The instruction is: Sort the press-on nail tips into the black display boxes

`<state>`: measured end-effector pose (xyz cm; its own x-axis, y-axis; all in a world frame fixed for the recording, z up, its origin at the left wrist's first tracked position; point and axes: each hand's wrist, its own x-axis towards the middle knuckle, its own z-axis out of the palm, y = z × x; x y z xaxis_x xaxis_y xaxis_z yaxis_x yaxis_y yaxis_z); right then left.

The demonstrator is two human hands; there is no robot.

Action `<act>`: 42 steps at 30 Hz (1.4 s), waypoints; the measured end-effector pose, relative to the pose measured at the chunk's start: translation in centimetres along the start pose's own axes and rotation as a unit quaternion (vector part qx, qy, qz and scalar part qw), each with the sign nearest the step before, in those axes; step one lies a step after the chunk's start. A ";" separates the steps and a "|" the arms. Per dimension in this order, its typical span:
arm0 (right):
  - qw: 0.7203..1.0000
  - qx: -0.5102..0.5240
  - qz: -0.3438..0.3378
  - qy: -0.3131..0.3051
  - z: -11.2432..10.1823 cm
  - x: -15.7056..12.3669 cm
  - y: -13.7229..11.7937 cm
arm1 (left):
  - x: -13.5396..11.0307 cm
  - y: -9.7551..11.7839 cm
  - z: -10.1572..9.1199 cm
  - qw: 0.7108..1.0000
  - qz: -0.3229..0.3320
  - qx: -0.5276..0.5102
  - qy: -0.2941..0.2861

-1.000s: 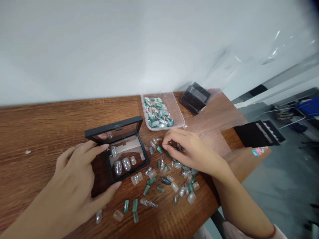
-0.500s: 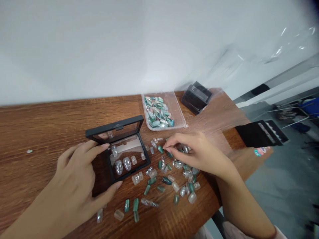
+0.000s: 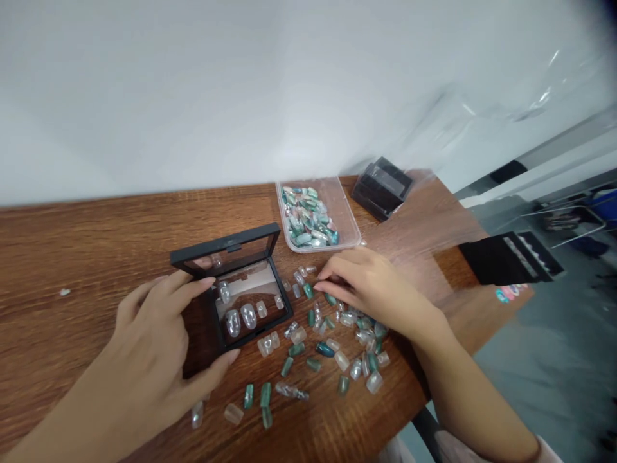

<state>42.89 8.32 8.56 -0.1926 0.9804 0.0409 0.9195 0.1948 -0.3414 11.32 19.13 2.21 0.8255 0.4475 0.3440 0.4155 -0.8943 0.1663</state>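
A small black display box (image 3: 212, 321) stands open on the wooden table (image 3: 96, 257), its clear lid (image 3: 226, 251) raised. Several clear fake nails lie inside it (image 3: 245, 315). My left hand (image 3: 159, 341) grips the box, forefinger on the lid's edge and thumb at the front edge. My right hand (image 3: 371, 289) rests fingers-down on a scatter of green and clear fake nails (image 3: 318, 347) just right of the box, its fingertips together on one small piece that I cannot make out.
A clear plastic tray (image 3: 347, 215) full of green and pale nails sits behind the scatter. A stack of black boxes (image 3: 383, 186) lies at the back right. A black card with nails (image 3: 506, 257) overhangs the table's right edge.
My right hand's fingertips have shifted slightly among the loose nails near the box. My left hand has kept its hold on the box.
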 end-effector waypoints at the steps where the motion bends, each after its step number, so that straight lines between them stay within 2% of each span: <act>1: 1.000 0.001 0.000 -0.002 0.0 0.1 0.1 | 0.0 0.0 0.0 1.000 -0.004 -0.004 0.000; 7: 0.998 0.054 0.011 -0.023 -1.0 0.0 -0.1 | 0.1 0.0 -0.2 1.000 0.004 -0.003 -0.020; 12: 0.995 0.082 0.004 -0.054 -1.6 -0.1 -0.2 | 0.3 0.1 -0.3 1.000 0.009 -0.001 -0.011; 20: 0.995 0.094 -0.007 -0.040 -1.2 0.2 0.4 | 0.2 0.1 -0.4 1.000 0.009 0.006 -0.018; 28: 0.996 0.065 0.043 -0.032 -0.9 0.2 -0.2 | 0.3 0.1 -0.4 1.000 0.021 0.003 -0.014; 36: 0.998 0.054 0.016 -0.016 -0.6 0.1 0.0 | 0.2 0.1 -0.5 1.000 0.016 -0.002 -0.012; 42: 0.994 0.101 -0.048 0.012 -0.3 0.3 -2.0 | 0.3 0.4 -0.7 0.999 -0.003 -0.036 -0.017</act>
<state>41.07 8.24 9.52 -0.2652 0.9586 0.1033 0.8100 0.2796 -0.5155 11.48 18.92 3.08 0.8365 0.4511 0.3112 0.3923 -0.8894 0.2346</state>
